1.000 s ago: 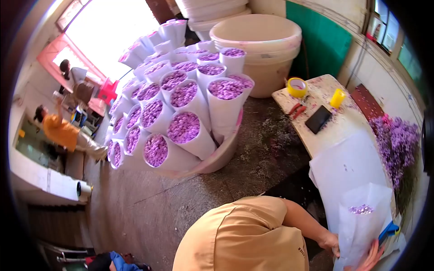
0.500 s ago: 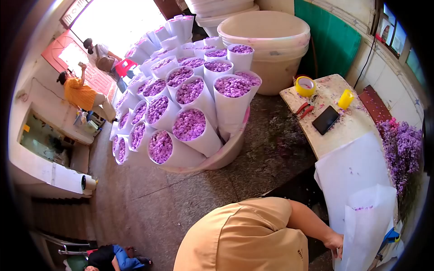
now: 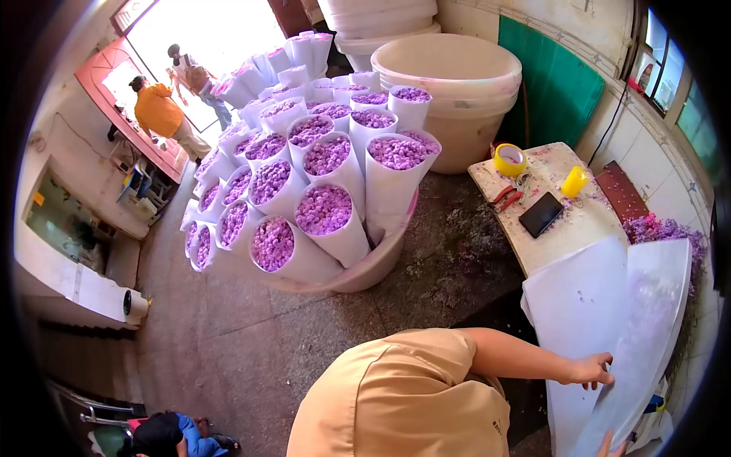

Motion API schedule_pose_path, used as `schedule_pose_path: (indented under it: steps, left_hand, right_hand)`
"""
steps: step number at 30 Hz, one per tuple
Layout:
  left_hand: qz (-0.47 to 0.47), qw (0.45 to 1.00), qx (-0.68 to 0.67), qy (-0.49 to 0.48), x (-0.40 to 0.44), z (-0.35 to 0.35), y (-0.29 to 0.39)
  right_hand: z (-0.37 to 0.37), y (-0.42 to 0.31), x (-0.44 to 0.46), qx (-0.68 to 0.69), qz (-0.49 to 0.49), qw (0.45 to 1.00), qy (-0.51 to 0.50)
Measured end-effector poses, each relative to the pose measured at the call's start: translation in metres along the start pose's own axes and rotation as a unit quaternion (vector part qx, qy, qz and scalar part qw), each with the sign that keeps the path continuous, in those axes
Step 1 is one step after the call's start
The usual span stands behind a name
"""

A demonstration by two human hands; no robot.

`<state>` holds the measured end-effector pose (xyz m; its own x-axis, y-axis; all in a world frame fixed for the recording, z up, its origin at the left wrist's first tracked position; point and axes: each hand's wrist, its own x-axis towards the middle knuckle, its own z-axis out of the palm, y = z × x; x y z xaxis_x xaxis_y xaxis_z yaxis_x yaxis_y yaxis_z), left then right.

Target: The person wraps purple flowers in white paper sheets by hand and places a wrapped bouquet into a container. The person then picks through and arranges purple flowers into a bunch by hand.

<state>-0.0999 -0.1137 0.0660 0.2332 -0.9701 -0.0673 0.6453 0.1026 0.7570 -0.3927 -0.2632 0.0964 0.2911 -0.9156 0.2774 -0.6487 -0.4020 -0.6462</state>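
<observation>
Purple blooms (image 3: 325,211) in white wraps (image 3: 349,245), yellow and red on a pale, purple-flecked table (image 3: 525,247).
By the table's far edge the tape (image 3: 510,172) is yellow; at the left edge the pliers (image 3: 511,200) are red; the phone (image 3: 541,215) is black, the cylinder (image 3: 574,182) near the right edge yellow. The sheet (image 3: 647,327) is white, the stacked tubs (image 3: 461,114) cream, streaked pink at the rim, the board (image 3: 550,76) green, the shirt (image 3: 403,396) tan.

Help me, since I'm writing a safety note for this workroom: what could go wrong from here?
The thin white papery sheet might crease, as the left hand is at its edge. The red-handled tool lies near the edge of the speckled cream table and could be knocked off. The outer white paper cones of purple flowers tilt outward in the pale round tub and may spill.
</observation>
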Motion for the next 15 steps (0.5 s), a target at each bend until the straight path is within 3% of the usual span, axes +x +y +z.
schedule_pose_path:
  steps: [3,5,6,8,10,12,14,15]
  left_hand:
    - [-0.118,0.965,0.235,-0.024,-0.012,-0.021,0.012]
    - [-0.155,0.937,0.312,-0.025,-0.011,-0.033,0.004]
    - [-0.187,0.903,0.385,-0.026,-0.008,-0.041,-0.001]
    - [-0.173,0.917,0.359,0.008,0.002,-0.050,-0.017]
    - [-0.096,0.929,0.358,0.002,0.009,-0.053,-0.028]
    - [-0.088,0.935,0.344,0.002,0.010,-0.046,-0.029]
    - [0.061,0.908,0.413,-0.024,0.019,-0.046,-0.040]
    - [0.060,0.909,0.411,-0.027,0.020,-0.043,-0.037]
  right_hand:
    - [0.068,0.029,-0.019,0.005,-0.057,0.997,-0.060]
    - [0.094,-0.029,-0.059,-0.048,-0.203,0.976,-0.056]
    - [0.100,-0.058,-0.081,-0.101,-0.349,0.930,-0.048]
    - [0.090,-0.087,-0.104,-0.051,-0.298,0.950,-0.080]
    - [0.078,-0.096,-0.116,0.017,-0.201,0.971,-0.129]
    - [0.073,-0.059,-0.131,0.032,-0.123,0.983,-0.130]
    - [0.072,-0.006,-0.155,0.047,-0.048,0.993,-0.100]
    - [0.077,0.031,-0.170,0.068,-0.014,0.995,-0.070]
